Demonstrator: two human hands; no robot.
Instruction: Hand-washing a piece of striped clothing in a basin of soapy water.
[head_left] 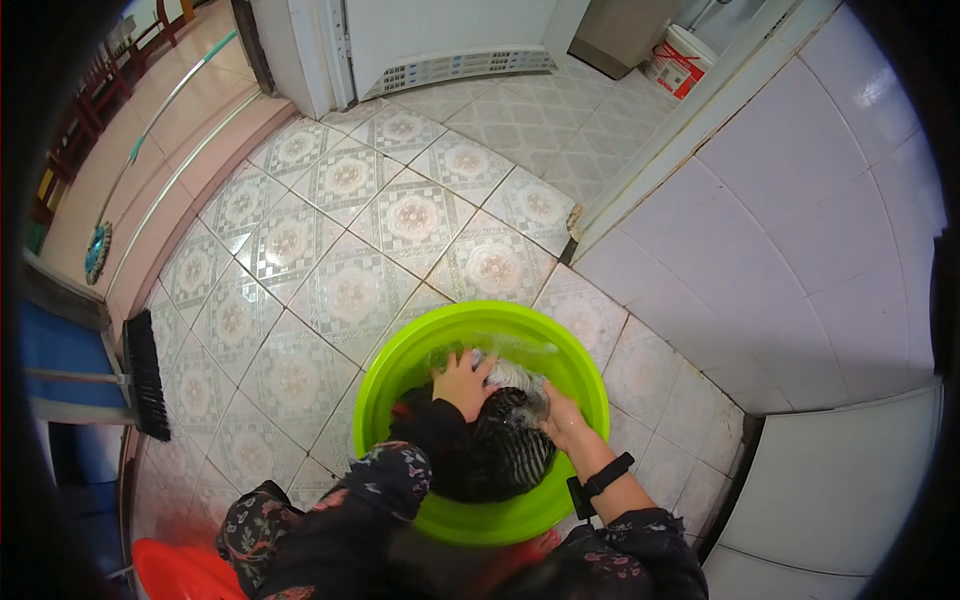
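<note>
Left hand (pixel 462 388) splayed on cloth (pixel 515 455); can't tell if right hand (pixel 564 420) grips. Hard shove might slop water (pixel 520 347) from basin (pixel 470 315).

A floor of glossy, grey-white ceramic tiles with pale pink rosettes (pixel 350 290) spreads ahead and to the left of the grip. Directly beneath the bare left hand (pixel 462 385) and bare right hand (pixel 565 415), a round, lime-green plastic basin (pixel 470 320) stands on it. Well ahead and to the right of the grip, on plainer grey tiles (pixel 545 120), stands a white bucket with a red label (pixel 682 62). Behind and left of the grip is a bright red, smooth object (pixel 185 575); its base is out of sight.
</note>
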